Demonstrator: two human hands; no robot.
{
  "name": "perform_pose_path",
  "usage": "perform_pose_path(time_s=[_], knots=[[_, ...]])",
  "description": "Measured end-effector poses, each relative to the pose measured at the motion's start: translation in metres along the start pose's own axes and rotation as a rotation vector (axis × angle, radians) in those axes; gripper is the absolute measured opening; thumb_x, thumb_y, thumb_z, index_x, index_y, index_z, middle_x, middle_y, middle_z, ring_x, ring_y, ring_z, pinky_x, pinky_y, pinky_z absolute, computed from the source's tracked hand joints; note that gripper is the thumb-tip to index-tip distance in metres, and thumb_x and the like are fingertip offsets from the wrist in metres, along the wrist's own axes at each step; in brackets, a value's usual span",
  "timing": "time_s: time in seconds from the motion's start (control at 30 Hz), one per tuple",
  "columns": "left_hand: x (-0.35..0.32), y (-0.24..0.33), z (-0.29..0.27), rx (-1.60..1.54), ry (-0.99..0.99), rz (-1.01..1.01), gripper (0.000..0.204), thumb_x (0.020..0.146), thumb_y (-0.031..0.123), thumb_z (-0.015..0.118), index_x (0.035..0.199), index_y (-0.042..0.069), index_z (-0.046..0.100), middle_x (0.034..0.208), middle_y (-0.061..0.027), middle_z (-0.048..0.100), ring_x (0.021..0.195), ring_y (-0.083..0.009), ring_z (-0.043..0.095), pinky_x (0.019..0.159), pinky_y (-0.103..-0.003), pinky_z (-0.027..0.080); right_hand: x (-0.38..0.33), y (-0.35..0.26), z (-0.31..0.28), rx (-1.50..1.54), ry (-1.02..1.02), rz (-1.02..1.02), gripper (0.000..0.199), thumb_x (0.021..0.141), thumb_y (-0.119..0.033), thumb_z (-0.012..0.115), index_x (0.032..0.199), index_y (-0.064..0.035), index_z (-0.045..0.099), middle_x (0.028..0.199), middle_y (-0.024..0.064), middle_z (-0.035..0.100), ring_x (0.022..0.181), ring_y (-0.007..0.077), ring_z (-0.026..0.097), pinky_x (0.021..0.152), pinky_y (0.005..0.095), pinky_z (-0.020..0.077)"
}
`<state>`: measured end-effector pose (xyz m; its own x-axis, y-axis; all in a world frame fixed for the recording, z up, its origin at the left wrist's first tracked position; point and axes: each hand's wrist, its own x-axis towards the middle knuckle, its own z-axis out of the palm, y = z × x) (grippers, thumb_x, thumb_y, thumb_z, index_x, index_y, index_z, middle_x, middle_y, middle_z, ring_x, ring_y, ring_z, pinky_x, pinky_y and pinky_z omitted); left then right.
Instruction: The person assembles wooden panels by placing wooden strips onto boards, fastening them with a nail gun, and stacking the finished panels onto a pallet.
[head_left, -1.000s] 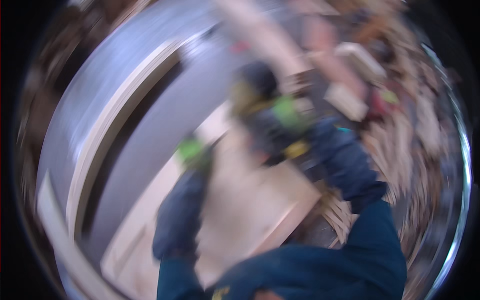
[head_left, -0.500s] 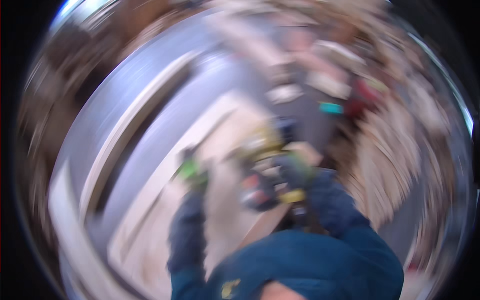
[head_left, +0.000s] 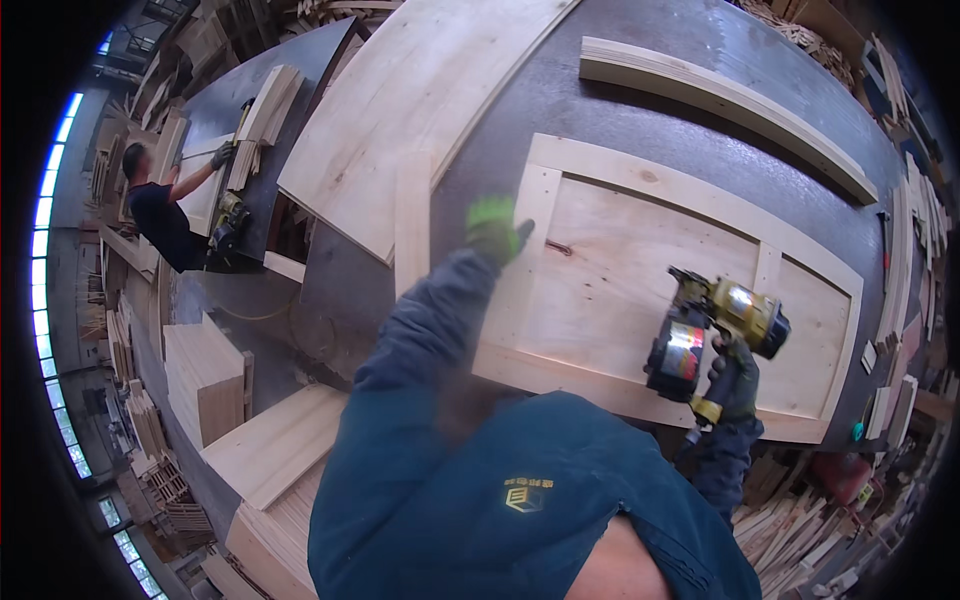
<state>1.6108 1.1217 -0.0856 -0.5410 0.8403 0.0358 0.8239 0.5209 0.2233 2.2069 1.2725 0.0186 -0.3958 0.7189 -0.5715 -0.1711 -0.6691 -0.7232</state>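
My right hand [head_left: 738, 382], in a dark glove, is closed round the handle of a coil nail gun [head_left: 740, 315] with a yellow body and a round dark magazine. The nail gun is over the right part of a pale wooden framed panel [head_left: 640, 270], which lies flat on a grey metal table [head_left: 480, 165]. My left hand [head_left: 493, 230], in a green and dark glove, is beside the panel's left end. Motion blurs its fingers, but the thumb stands apart and nothing shows in the hand. Whether it touches the panel I cannot tell.
A large plywood sheet [head_left: 400, 110] lies at the far left of the table, beside a narrow board [head_left: 412, 215]. Long stacked strips [head_left: 730, 105] lie beyond the panel. Board stacks [head_left: 205, 385] stand at left. A co-worker [head_left: 160, 210] is at another table.
The view has swung round, and the earlier frame is heavily blurred. The panel now appears further right, with the nail gun over its right part. The left hand is at its left end.
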Motion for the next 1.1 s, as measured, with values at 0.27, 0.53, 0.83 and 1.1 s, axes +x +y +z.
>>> perform_pose_path(time_s=[0.27, 0.53, 0.83, 1.1], knots=[[0.161, -0.053, -0.043, -0.04, -0.253, 0.278, 0.132, 0.089, 0.069, 0.101, 0.192, 0.009, 0.042, 0.198, -0.0269, 0.039, 0.179, -0.0553, 0.04, 0.148, -0.063, 0.032, 0.094, 0.028, 0.121, 0.004, -0.11, 0.134, 0.04, 0.123, -0.035, 0.078, 0.147, -0.0043, 0.071, 0.126, 0.0077, 0.081, 0.08, 0.0112, 0.074, 0.065, 0.0312, 0.0678], [0.24, -0.028, -0.017, -0.064, -0.513, 0.549, 0.156, 0.073, 0.076, 0.107, 0.193, 0.006, 0.037, 0.206, -0.0264, 0.019, 0.191, -0.0517, 0.01, 0.155, -0.067, 0.015, 0.089, -0.052, 0.27, -0.511, 0.041, 0.036, 0.04, 0.117, -0.033, 0.082, 0.139, -0.0005, 0.079, 0.12, 0.0047, 0.082, 0.078, 0.0119, 0.076, 0.063, 0.0327, 0.0655], [0.247, -0.037, 0.012, -0.268, -0.406, 0.577, 0.163, 0.059, 0.077, 0.113, 0.191, 0.011, 0.043, 0.204, -0.0252, 0.025, 0.191, -0.0518, 0.012, 0.152, -0.073, 0.017, 0.14, -0.091, 0.394, -0.864, 0.062, -0.058, 0.038, 0.11, -0.028, 0.086, 0.131, 0.0033, 0.085, 0.094, 0.0052, 0.082, 0.076, 0.0119, 0.077, 0.07, 0.0326, 0.0637], [0.244, -0.031, 0.022, -0.325, -0.393, 0.569, 0.159, 0.058, 0.076, 0.113, 0.189, 0.013, 0.048, 0.202, -0.0212, 0.033, 0.19, -0.0505, 0.014, 0.151, -0.074, 0.018, 0.155, -0.072, 0.412, -0.963, 0.065, -0.062, 0.037, 0.109, -0.029, 0.086, 0.128, 0.0027, 0.084, 0.091, 0.0043, 0.079, 0.073, 0.0117, 0.074, 0.068, 0.033, 0.0621]])
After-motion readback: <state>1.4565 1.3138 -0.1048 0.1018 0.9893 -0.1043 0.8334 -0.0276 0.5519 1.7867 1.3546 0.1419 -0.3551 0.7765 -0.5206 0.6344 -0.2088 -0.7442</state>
